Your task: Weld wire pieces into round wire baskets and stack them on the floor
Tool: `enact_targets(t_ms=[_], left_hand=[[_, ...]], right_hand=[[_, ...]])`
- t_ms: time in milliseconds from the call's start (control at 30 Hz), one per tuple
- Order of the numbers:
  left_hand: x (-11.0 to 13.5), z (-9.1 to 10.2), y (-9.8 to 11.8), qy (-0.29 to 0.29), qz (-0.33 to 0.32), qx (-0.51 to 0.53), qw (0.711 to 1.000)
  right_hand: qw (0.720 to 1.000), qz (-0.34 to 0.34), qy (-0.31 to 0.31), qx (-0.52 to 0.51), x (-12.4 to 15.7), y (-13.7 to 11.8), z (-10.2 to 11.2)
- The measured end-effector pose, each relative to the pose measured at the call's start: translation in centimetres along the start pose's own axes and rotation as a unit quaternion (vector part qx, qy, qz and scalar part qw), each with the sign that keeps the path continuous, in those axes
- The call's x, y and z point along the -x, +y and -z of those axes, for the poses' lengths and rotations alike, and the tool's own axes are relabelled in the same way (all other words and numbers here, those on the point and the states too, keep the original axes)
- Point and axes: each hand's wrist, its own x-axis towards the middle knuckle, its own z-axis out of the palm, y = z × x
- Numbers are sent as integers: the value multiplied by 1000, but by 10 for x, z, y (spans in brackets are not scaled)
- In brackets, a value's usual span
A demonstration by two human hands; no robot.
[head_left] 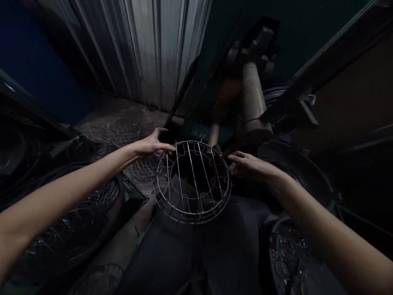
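Observation:
A round wire rack (189, 179) with several straight bars and bent wire loops hangs over my lap, in front of a machine. My left hand (155, 143) grips its upper left rim, the thumb lying along the top wire. On the opposite side, my right hand (247, 164) pinches the rim at the upper right with thumb and fingertips. Close behind the rack stand the machine's thick upper cylinder (255, 98) and a thinner lower rod (214, 135). The rack's far edge is near the lower rod; whether they touch I cannot tell.
Wire racks (123, 131) are piled on the floor at left. A large tub (118, 205) of wire pieces sits below my left arm, and another bin (274, 254) of bent wire stands at lower right. A corrugated metal wall (159, 53) rises behind.

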Motion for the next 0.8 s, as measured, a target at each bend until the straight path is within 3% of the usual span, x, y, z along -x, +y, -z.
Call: enact_targets(t_ms=[267, 800], left_hand=[[3, -3, 7, 23, 31, -10, 999], [5, -6, 12, 35, 21, -29, 999]], right_hand=[[1000, -16, 5, 23, -3, -2, 2], [1000, -17, -10, 3, -11, 3, 6]])
